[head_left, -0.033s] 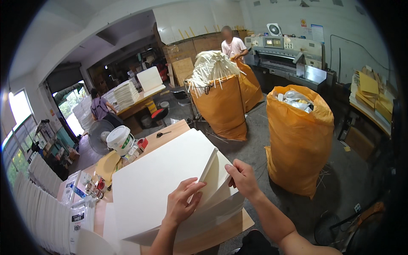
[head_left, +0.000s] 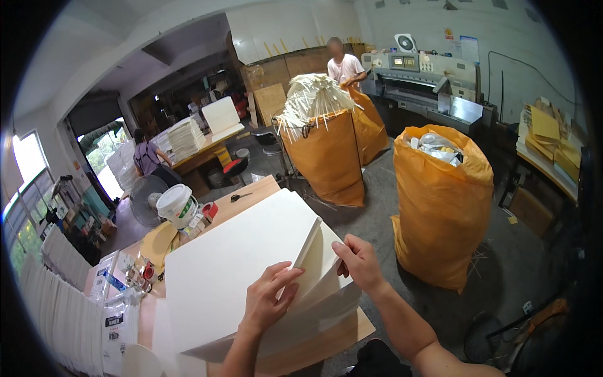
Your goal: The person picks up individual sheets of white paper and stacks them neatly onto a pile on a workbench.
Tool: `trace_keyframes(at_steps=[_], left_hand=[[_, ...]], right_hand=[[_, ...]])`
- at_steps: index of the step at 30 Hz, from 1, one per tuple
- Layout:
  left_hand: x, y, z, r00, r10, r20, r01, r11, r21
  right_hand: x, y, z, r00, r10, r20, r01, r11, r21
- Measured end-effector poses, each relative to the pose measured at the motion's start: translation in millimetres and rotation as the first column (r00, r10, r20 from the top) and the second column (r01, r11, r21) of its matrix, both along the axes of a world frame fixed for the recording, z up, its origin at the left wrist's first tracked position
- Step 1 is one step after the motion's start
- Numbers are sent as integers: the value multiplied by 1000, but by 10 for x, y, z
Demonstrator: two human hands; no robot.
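Observation:
A thick stack of large white sheets (head_left: 239, 251), paper or thin board, lies on the wooden table before me. Its upper part is raised along the right edge, leaving a gap above the sheets underneath. My right hand (head_left: 359, 264) pinches the corner of the sheets below that gap between thumb and bent fingers. Against the edge of the raised upper part, my left hand (head_left: 273, 298) rests its fingertips, with fingers loosely apart and the thumb free. How many sheets the right hand grips cannot be made out.
Scissors (head_left: 240, 197), a white bucket (head_left: 176, 205) and tape rolls share the table (head_left: 260, 187). More white stacks (head_left: 66, 308) stand at left. Big orange sacks (head_left: 443, 210) stand beyond; a co-worker (head_left: 344, 66) handles one near a large machine (head_left: 424, 81). Another person (head_left: 148, 157) stands far left.

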State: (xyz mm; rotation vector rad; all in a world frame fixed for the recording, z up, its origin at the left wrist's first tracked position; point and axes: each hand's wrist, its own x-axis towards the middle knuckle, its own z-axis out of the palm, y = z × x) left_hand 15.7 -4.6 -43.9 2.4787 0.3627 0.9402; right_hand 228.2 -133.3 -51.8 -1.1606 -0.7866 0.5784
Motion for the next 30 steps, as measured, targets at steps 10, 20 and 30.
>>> trace_keyframes(at_steps=[10, 20, 30], left_hand=[[-11, -64, 51, 999, 1, -38, -4, 997, -73], [-11, 13, 41, 994, -94, -52, 91, 994, -55], [-14, 46, 45, 995, -88, -35, 83, 987, -134]], right_hand=[[2, 9, 140, 980, -28, 195, 40, 998, -58], [71, 60, 170, 972, 150, -181, -147, 989, 30], [126, 77, 138, 993, 107, -42, -107, 994, -14]])
